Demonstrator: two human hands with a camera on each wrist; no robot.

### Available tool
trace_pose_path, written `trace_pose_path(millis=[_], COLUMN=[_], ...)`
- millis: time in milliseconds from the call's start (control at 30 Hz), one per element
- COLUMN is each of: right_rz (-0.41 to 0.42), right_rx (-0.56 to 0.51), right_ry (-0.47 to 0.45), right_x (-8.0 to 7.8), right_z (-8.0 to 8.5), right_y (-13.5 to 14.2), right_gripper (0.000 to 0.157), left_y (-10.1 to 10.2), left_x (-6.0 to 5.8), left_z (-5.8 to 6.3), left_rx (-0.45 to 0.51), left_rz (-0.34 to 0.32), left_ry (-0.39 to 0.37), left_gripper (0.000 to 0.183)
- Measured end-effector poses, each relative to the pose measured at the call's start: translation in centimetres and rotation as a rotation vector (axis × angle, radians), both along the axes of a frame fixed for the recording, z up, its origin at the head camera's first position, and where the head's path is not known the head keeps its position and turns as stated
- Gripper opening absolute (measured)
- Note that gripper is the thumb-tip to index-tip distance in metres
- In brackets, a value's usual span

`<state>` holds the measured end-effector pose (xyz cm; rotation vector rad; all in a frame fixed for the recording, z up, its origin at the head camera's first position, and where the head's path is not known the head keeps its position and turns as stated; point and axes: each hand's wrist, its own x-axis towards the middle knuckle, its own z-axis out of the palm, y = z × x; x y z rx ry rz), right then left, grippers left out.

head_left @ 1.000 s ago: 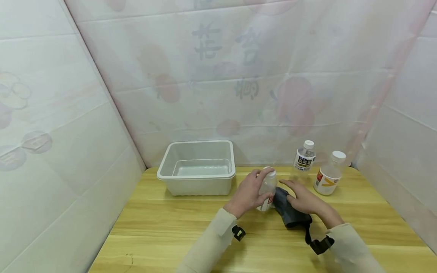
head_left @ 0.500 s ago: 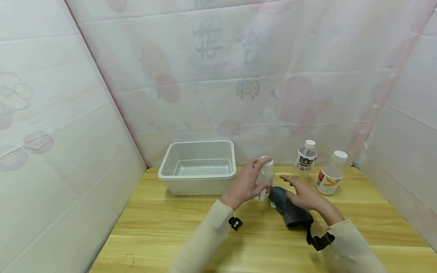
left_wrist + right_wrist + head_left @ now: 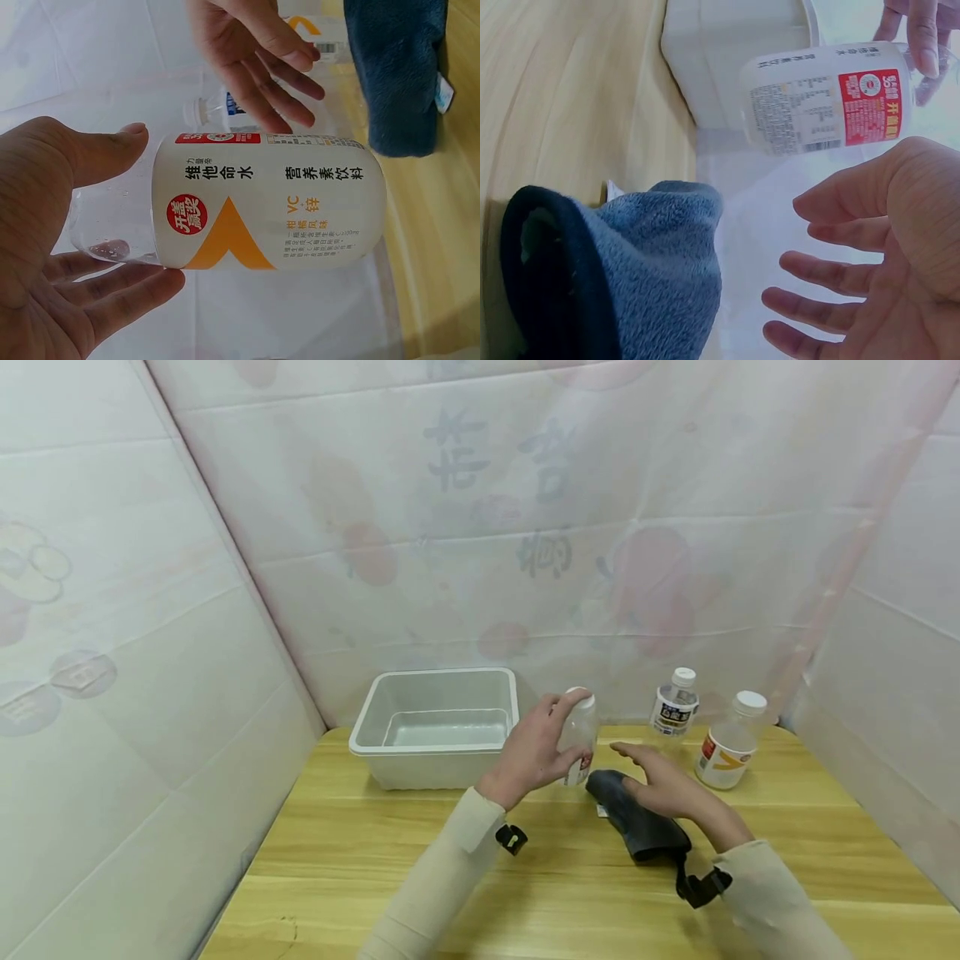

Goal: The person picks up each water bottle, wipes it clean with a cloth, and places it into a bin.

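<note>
My left hand grips the upper part of a clear drink bottle with a white cap and a white, orange and red label. The bottle stays upright, and its base is raised off the table in the right wrist view. My right hand is apart from the bottle, its fingers spread and holding nothing. Below that hand lies a folded blue-grey fluffy cloth with a small white tag, its open end toward me and partly hidden under the hand in the head view.
Left of the bottle stands a grey-white plastic tub by the back curtain. Two more capped bottles stand at the back right: one with a dark-and-white label and a wider one with an orange mark. All rest on a wooden table.
My left hand has raised the bottle and carried it slightly left, away from the cloth. My right hand has stayed nearly in place over the cloth.
</note>
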<state>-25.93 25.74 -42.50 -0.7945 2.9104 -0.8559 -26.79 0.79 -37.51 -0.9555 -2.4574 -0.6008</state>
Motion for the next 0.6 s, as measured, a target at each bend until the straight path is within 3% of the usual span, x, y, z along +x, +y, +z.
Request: trace_pose_path(millis=[267, 600], right_rz=[0.016, 0.030], right_rx=[-0.026, -0.070], right_ry=[0.008, -0.050], right_x=[-0.7, -1.2], right_z=[0.1, -0.5], right_y=[-1.2, -2.8], right_gripper=[0.051, 0.052], left_y=[-0.7, -2.1], left_x=[-0.3, -0.8], left_z=[1.3, 2.4], left_rx=[0.032, 0.078], left_rz=[0.002, -0.005], left_ry=[0.015, 0.008], left_gripper=[0.077, 0.079])
